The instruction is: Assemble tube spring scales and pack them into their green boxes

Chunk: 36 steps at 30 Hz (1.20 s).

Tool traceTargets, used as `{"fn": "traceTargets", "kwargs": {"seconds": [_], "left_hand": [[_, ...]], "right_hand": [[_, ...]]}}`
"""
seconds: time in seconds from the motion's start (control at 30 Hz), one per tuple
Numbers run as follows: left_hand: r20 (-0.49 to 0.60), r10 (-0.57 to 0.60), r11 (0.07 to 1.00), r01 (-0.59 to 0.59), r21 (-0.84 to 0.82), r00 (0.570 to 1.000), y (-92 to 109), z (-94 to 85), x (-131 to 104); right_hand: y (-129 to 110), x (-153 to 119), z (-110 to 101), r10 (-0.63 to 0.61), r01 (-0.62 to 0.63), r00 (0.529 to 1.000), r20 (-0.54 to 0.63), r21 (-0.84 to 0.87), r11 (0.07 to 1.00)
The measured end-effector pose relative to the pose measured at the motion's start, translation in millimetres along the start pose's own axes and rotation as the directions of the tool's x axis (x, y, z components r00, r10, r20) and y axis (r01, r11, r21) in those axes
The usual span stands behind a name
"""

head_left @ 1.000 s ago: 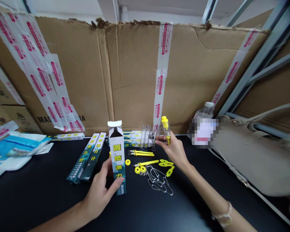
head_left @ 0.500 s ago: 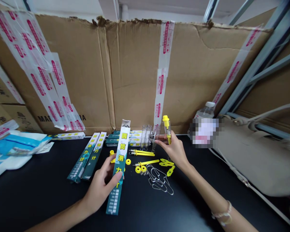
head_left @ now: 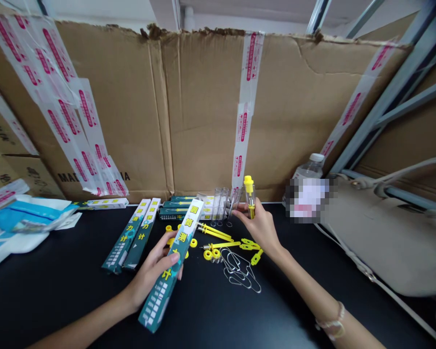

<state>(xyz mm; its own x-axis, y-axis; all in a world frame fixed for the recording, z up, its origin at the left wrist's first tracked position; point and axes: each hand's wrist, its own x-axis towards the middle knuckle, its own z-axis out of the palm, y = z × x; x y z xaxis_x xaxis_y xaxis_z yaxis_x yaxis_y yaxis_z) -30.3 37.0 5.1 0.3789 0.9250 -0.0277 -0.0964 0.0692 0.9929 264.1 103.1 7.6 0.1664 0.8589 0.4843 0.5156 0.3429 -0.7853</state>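
My left hand [head_left: 153, 270] is closed around a long, narrow green-and-white spring scale box [head_left: 173, 261], which leans with its top to the right. Its upper end looks closed from here. In my right hand [head_left: 263, 228] is a clear tubular spring scale [head_left: 249, 194] with a yellow cap, held upright. Just left of those fingers stand several clear tubes [head_left: 221, 206], one of them tilted. Between the hands lie yellow rods with springs [head_left: 220, 245], yellow rings [head_left: 211, 254], flat yellow pieces [head_left: 252, 245] and a pile of bent wire hooks [head_left: 240, 271].
Two more spring scale boxes [head_left: 132, 237] lie left of my left hand, and others [head_left: 178, 211] are stacked behind. Blue-and-white packaging [head_left: 29, 215] is at far left. A plastic bottle [head_left: 308, 169] and a beige bag [head_left: 381, 232] stand right. Cardboard [head_left: 203, 111] walls the back.
The held box has tipped: its top dropped and moved right, its bottom swung left. Its raised end flap no longer shows. My right hand and the spring scale have barely moved.
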Motion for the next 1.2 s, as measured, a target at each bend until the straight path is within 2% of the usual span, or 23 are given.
{"fn": "traceTargets", "kwargs": {"seconds": [0.2,0.37,0.5,0.63,0.7,0.8,0.9,0.97,1.07,1.2], "left_hand": [[-0.029,-0.048,0.999,0.048,-0.002,0.998,5.8,-0.4,5.8],[-0.004,-0.068,0.998,0.068,0.005,0.998,3.9,-1.0,4.8],[0.035,-0.069,0.997,0.07,-0.033,0.997,0.3,-2.5,3.3],[0.093,-0.106,0.987,0.117,-0.109,0.99,-1.3,-3.4,1.7],[0.142,-0.131,0.981,0.15,-0.127,0.981,-1.8,-3.7,0.6],[0.149,-0.11,0.983,0.13,-0.132,0.983,-2.4,-5.2,-0.6],[0.106,-0.086,0.993,0.094,-0.072,0.991,-1.4,-9.5,-1.4],[0.116,-0.106,0.994,0.106,0.008,0.988,0.4,-13.4,-2.3],[0.196,-0.147,0.983,0.121,0.138,0.97,3.4,-18.5,-5.3],[0.219,-0.187,0.966,0.138,0.22,0.958,8.6,-20.1,-10.7]], "right_hand": [[-1.6,-0.7,0.7,-0.002,0.003,1.0,0.001,-0.034,0.999],[-8.4,-1.9,-1.9,0.005,-0.005,1.0,-0.015,-0.032,0.999],[-15.9,-1.8,-10.7,0.01,-0.013,0.992,-0.128,-0.024,1.0],[-24.5,-2.5,-21.6,0.01,0.0,0.958,-0.287,0.035,0.999],[-31.5,-4.3,-23.6,-0.002,0.034,0.951,-0.31,0.097,0.995],[-47.0,-10.8,-19.8,-0.039,0.09,0.971,-0.237,0.211,0.973],[-65.0,-23.1,-10.3,-0.095,0.114,0.993,-0.076,0.308,0.945],[-74.9,-33.1,-3.7,-0.12,0.104,0.992,0.023,0.36,0.927],[-83.5,-45.0,3.0,-0.081,-0.026,0.976,0.2,0.482,0.876],[-85.1,-46.4,3.3,-0.008,-0.169,0.962,0.274,0.616,0.769]]}}
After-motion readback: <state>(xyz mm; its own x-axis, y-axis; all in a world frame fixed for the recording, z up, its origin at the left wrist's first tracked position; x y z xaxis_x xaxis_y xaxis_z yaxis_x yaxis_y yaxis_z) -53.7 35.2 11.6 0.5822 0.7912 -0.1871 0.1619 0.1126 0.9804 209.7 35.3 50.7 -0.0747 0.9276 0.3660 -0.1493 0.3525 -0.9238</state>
